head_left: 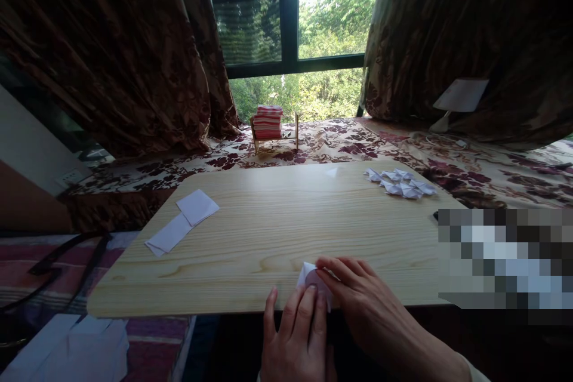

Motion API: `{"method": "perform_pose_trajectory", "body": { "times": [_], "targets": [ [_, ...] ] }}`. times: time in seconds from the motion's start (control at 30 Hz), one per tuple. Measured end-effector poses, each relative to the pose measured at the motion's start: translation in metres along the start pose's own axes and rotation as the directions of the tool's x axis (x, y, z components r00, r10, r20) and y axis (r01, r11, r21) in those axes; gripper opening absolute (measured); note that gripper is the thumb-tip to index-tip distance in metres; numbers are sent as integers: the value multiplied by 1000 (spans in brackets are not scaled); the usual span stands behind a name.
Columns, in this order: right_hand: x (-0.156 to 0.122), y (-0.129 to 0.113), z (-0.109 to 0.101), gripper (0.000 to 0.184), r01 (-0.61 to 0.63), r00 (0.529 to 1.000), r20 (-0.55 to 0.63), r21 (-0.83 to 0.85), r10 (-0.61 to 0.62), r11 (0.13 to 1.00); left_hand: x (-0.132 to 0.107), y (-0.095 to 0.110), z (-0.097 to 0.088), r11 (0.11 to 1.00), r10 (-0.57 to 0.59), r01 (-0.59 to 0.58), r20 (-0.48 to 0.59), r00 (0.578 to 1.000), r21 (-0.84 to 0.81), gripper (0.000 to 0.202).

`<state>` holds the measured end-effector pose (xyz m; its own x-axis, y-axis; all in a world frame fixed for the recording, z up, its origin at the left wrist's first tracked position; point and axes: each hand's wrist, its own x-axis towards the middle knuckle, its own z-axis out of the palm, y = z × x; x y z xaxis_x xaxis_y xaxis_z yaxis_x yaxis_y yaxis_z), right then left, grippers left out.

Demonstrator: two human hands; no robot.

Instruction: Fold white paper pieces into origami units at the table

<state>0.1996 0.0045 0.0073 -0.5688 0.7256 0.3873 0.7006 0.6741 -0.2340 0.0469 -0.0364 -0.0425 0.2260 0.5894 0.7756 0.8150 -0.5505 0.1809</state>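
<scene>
A small folded piece of white paper (310, 277) lies near the front edge of a light wooden table (268, 233). My left hand (295, 337) comes up from below, its fingers pressed flat on the paper's near side. My right hand (362, 301) rests beside it, with fingertips pressing down on the paper's right part. Both hands hold the paper against the tabletop, hiding much of it.
Two flat white paper sheets (181, 222) lie at the table's left. Several folded paper pieces (400, 182) sit at the far right. A small wooden stand with a striped stack (268, 122) stands beyond the table by the window. More white paper (71, 349) lies low left.
</scene>
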Motion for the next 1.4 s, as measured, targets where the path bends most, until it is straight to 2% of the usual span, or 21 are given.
{"method": "perform_pose_trajectory", "body": {
  "times": [0.33, 0.67, 0.9, 1.1, 1.27, 1.4],
  "targets": [
    [-1, -3, -2, 36, 36, 999, -7, 11, -36, 999, 2, 1, -1, 997, 45, -48, 48, 998, 60, 34],
    [-2, -4, -3, 39, 59, 998, -2, -36, -59, 998, 4, 1, -3, 997, 65, -68, 58, 996, 44, 35],
    [-2, -2, -6, 38, 66, 998, 11, -4, -66, 998, 2, -2, -5, 997, 70, -72, 73, 995, 16, 37],
    [1, -2, -6, 38, -19, 999, 37, 90, 15, 996, 1, -2, -6, 997, 71, -72, 73, 995, 11, 35],
    [3, -2, 0, 40, 1, 1000, 26, 41, -2, 999, 11, -4, -14, 997, 73, -74, 93, 993, 0, 33],
    [2, -2, 2, 43, 3, 1000, 23, 1, -3, 1000, 25, -8, -22, 999, 26, -29, 139, 990, 17, 31]
  ]
}}
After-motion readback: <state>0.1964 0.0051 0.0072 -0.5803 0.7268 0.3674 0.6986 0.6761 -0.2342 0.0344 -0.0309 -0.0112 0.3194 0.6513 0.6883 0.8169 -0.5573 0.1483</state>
